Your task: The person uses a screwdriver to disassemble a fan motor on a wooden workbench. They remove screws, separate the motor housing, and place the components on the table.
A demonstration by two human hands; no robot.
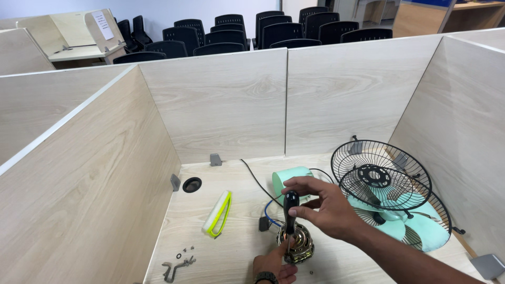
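My right hand (322, 205) grips the black handle of a screwdriver (290, 209), held upright with its tip down in a fan motor (296, 243) of copper windings and metal. My left hand (273, 266), with a watch at the wrist, holds the motor's base at the desk's near edge. Behind the motor lies a mint-green motor housing (291, 179), with black and blue wires running to it.
Black wire fan grilles (380, 176) and mint-green blades (421, 229) lie at the right. A yellow-green and white part (218, 213), small screws and a metal bracket (178, 265) lie at the left. Wooden partitions enclose the desk; black chairs stand beyond.
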